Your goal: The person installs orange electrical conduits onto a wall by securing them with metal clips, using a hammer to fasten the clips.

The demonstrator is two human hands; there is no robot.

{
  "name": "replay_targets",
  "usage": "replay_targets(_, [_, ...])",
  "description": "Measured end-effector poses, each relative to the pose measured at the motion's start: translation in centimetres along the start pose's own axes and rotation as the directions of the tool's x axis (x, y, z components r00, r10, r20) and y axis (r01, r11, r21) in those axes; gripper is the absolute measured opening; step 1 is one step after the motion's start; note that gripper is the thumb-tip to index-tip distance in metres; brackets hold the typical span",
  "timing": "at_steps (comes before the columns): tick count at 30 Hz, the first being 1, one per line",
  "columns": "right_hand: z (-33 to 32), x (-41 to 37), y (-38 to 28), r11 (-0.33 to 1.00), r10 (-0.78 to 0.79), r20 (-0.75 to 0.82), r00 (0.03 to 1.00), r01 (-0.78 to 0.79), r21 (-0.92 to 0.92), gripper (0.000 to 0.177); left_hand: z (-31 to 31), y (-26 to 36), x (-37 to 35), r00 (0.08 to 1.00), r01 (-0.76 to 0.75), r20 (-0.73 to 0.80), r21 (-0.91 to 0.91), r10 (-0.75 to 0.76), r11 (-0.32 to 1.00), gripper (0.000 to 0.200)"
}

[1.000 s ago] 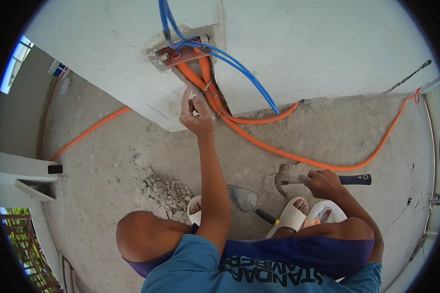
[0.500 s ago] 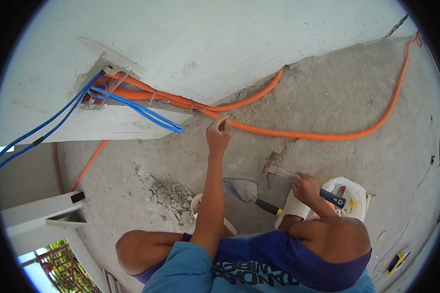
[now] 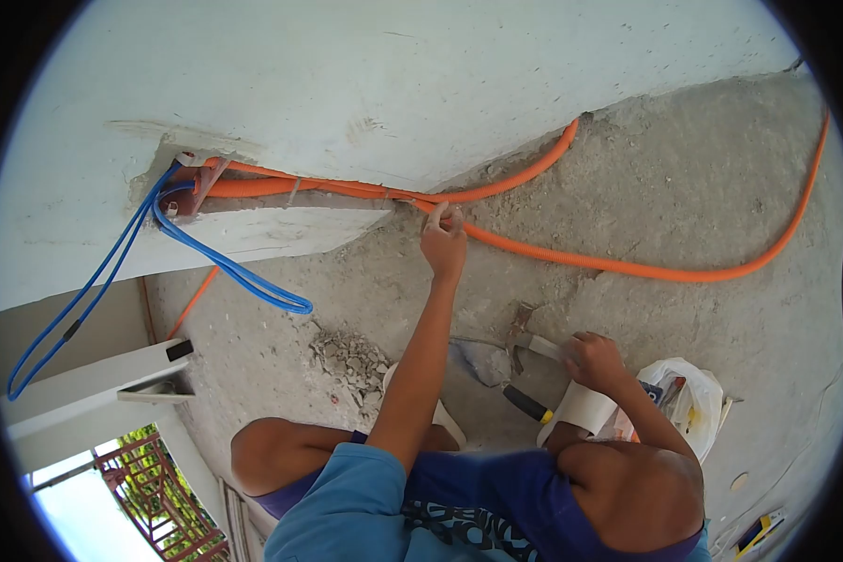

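Orange corrugated conduit (image 3: 628,269) now met the left hand (image 3: 443,245), shifted from the wall (image 3: 347,84); pinch unclear. Right hand (image 3: 595,361) gripped the claw hammer (image 3: 539,346).

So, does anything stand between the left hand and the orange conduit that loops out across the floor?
Nothing visible does. The fingers of the left hand are right by the orange conduit; actual contact can't be told. The rubble and the trowel lie on either side of the forearm, clear of that spot.
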State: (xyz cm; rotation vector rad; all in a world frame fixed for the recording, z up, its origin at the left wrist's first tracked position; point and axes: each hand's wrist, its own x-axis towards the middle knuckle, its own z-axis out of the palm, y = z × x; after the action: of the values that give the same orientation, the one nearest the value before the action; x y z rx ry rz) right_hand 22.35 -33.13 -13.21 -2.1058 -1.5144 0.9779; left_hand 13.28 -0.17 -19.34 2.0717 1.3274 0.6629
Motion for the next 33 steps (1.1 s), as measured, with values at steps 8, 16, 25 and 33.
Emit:
replay_targets(8, [0.3,0.5,0.1,0.999,0.019,0.097,0.995,-0.022,0.032,0.031,-1.3,-4.7,3.1,0.889,0.458,0.083,-0.187,-0.45,0.869,0.034])
replay_targets(16, [0.6,0.7,-0.4,0.999,0.027,0.065,0.998,-0.03,0.044,0.031,-2.6,-3.1,3.1,0.856,0.513,0.195,-0.197,-0.479,0.836,0.041])
replay_targets(25, [-1.7,3.0,1.6,0.989,0.148,-0.402,0.904,-0.134,0.064,0.022,-1.8,-1.0,1.5,0.799,0.538,0.354,-0.063,-0.485,0.84,0.045])
replay_targets(33, [-5.1,3.3,6.8,0.964,0.229,-0.47,0.852,-0.266,-0.011,0.023,-1.6,-1.6,1.2,0.825,0.531,0.316,-0.155,-0.468,0.833,0.042])
